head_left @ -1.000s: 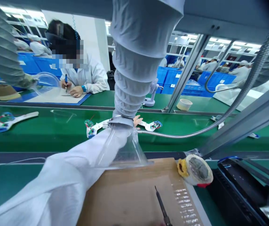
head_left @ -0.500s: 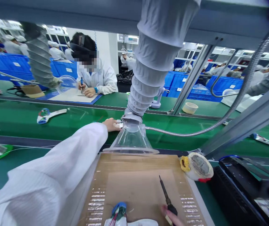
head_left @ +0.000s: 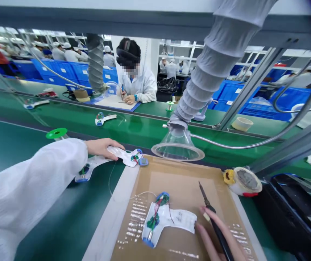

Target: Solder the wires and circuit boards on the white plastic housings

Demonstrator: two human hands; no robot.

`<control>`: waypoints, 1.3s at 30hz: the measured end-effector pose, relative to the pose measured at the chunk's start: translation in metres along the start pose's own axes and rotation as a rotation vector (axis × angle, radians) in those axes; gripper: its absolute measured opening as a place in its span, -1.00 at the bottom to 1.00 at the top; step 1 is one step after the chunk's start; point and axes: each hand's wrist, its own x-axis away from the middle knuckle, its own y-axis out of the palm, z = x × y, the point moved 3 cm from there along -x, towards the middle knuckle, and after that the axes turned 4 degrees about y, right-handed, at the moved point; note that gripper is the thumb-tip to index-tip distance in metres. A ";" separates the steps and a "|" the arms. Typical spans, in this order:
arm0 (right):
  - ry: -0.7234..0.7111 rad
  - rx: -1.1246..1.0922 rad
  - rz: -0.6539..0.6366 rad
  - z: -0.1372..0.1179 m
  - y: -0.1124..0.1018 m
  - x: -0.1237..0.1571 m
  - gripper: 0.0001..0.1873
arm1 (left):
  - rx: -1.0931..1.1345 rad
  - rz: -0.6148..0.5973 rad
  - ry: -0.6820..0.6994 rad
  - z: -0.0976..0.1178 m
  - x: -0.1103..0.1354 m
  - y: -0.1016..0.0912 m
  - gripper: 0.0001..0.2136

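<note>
Across the green worktop (head_left: 60,214), I see the worker's left hand (head_left: 102,148) with its grip narrowed on the handle of a white plastic housing with green circuit boards (head_left: 130,158), held at the upper-left corner of a brown, tape-edged mat (head_left: 182,179); whether it touches the mat, I cannot tell. A third such part, a white blue-ended piece (head_left: 90,167), lies just under that forearm. The right hand's (head_left: 228,235) grip holds a slim black soldering iron (head_left: 213,214), tip pointing up and away. Beside those fingers, a second white housing with red wires (head_left: 169,218) lies flat on the mat. Beyond its far edge hangs a clear funnel-shaped hood (head_left: 173,143).
</note>
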 end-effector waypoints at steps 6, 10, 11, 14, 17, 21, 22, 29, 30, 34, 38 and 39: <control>0.035 -0.005 -0.108 -0.009 -0.008 -0.005 -0.58 | -0.418 0.258 0.210 0.067 0.054 0.054 -0.84; -0.031 -0.007 -0.142 -0.011 -0.007 -0.005 -0.58 | -0.784 0.299 0.265 0.105 0.056 0.079 -0.68; -0.040 -0.008 -0.144 -0.012 -0.007 -0.004 -0.58 | -0.830 0.324 0.291 0.113 0.054 0.083 -0.68; -0.024 -0.009 -0.166 -0.015 -0.006 -0.006 -0.59 | -0.728 0.368 0.539 0.144 0.053 0.106 -0.76; -0.026 -0.024 -0.190 -0.020 -0.005 -0.011 -0.58 | -0.532 0.330 0.850 0.181 0.056 0.146 -0.83; -0.084 -0.039 -0.214 -0.021 0.000 -0.015 -0.55 | -0.552 0.295 0.966 0.206 0.056 0.184 -0.79; -0.083 -0.036 -0.221 -0.021 0.001 -0.014 -0.55 | -0.560 0.298 0.963 0.206 0.056 0.187 -0.77; -0.077 -0.106 -0.238 -0.025 0.002 -0.016 -0.51 | -0.446 0.331 0.938 0.192 0.054 0.184 -0.73; -0.080 -0.117 -0.249 -0.026 0.001 -0.017 -0.50 | -0.398 0.343 0.926 0.191 0.054 0.185 -0.72; -0.041 -0.132 -0.303 -0.028 0.000 -0.019 -0.48 | -0.130 0.418 0.827 0.186 0.052 0.195 -0.74; -0.025 -0.144 -0.315 -0.031 -0.003 -0.018 -0.48 | 0.136 0.395 0.664 0.177 0.048 0.205 -0.79; -0.022 -0.137 -0.300 -0.031 -0.005 -0.017 -0.51 | 0.184 0.365 0.631 0.176 0.047 0.207 -0.79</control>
